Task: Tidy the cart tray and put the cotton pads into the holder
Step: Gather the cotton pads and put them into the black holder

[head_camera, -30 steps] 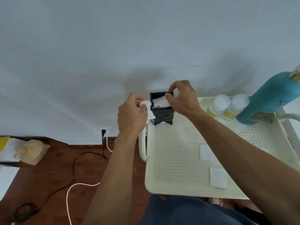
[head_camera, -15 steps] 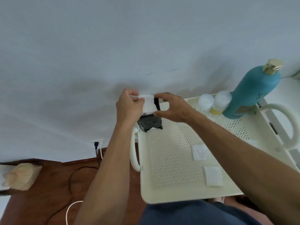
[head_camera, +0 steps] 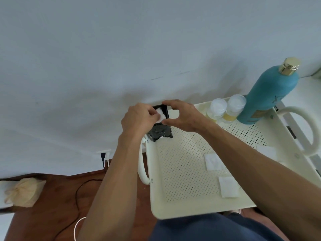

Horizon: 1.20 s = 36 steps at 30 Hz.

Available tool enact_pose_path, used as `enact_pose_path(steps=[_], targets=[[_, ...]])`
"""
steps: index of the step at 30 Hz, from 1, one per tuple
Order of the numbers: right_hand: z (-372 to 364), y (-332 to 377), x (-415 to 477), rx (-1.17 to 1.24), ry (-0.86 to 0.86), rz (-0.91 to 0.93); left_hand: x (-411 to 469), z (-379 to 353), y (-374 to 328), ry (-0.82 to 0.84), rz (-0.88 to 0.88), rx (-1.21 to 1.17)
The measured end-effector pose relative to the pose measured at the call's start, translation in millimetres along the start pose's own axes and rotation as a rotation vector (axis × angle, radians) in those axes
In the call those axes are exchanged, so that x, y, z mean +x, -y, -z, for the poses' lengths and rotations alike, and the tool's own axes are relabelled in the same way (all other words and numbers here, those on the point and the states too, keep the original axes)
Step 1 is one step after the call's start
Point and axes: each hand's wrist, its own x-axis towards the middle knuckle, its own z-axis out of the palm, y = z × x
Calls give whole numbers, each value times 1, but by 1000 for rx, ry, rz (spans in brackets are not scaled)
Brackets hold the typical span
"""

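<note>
A black ornate holder (head_camera: 160,133) stands in the far left corner of the cream perforated cart tray (head_camera: 180,173). My left hand (head_camera: 139,119) pinches a white cotton pad (head_camera: 160,116) at the holder's open top. My right hand (head_camera: 182,115) grips the holder's upper rim between thumb and fingers. Two more square cotton pads lie flat on the tray, one (head_camera: 212,161) mid-right and one (head_camera: 228,186) nearer me. A third pad (head_camera: 266,150) shows past my right forearm.
A tall teal bottle with a gold cap (head_camera: 267,94) and two small yellow-liquid bottles (head_camera: 225,108) stand along the tray's far edge. Cream loop handles sit at the left (head_camera: 142,171) and right (head_camera: 311,129) ends. Cables (head_camera: 78,199) and a cloth bag (head_camera: 22,192) lie on the wooden floor.
The pad in my left hand has moved right, from beside the holder onto its open top. My right hand shifted along the holder's rim. The view swung left, showing more of the teal bottle.
</note>
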Motion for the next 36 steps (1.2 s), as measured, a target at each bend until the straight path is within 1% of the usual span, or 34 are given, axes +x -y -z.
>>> enact_pose_path(steps=[3,7,9,17,20,25,29,33,36], targets=[[-1,-1,0,14,2,-2,7,2,-3,72,37,92],[-1,1,1,4,4,-8,9,0,-12,76,58,178],[-1,1,0,-13,-2,-4,7,-1,-11,28,48,139],[12,-3,-20,-13,-93,14,-31,2,-4,-315,40,-100],[17,-10,-34,-25,-105,-2,-53,-8,-10,-339,52,-165],[22,-33,-59,-65,-94,-68,-85,-44,-21,-190,86,-183],[23,-57,-79,-114,-59,-133,-108,-81,-30,-66,61,-172],[25,-81,-99,-172,-21,-214,-129,-118,-40,99,72,-83],[23,-94,-109,-201,29,-256,-138,-143,-45,231,45,-2]])
